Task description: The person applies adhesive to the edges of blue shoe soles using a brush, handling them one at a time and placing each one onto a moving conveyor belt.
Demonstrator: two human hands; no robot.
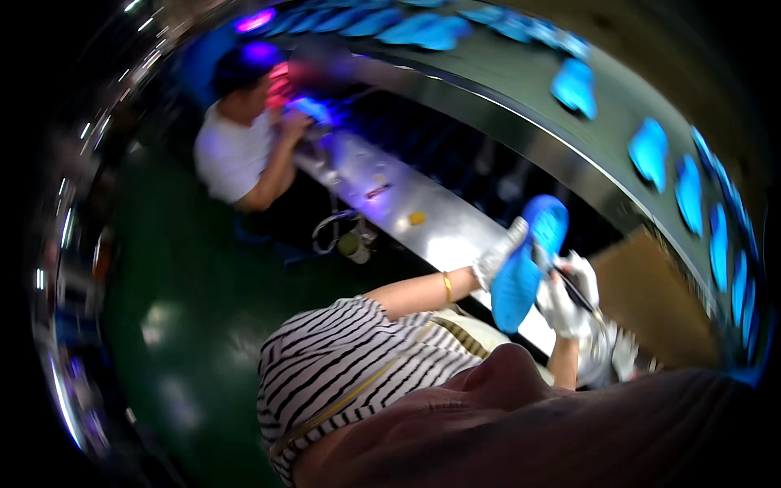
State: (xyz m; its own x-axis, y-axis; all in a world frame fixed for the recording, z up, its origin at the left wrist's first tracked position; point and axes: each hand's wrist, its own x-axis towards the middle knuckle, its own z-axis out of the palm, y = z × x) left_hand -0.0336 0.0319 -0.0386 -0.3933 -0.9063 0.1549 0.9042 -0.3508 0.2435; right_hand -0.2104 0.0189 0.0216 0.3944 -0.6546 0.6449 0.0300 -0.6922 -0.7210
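Note:
My left hand, in a white glove, is closed on a bright blue shoe sole and tilts it above the bench. The sole has a broad, rounded upper end. My right hand, also gloved in white, grips a slim dark tool whose exact kind I cannot make out. Its upper end is close to the sole's edge, beside the narrow middle; blur hides whether they touch. Some of my fingers are hidden behind the sole and the tool.
A conveyor belt carrying several blue soles curves along the far and right sides. Below my hands runs a metal bench with a small yellow item. A cardboard piece stands right. A co-worker sits far left.

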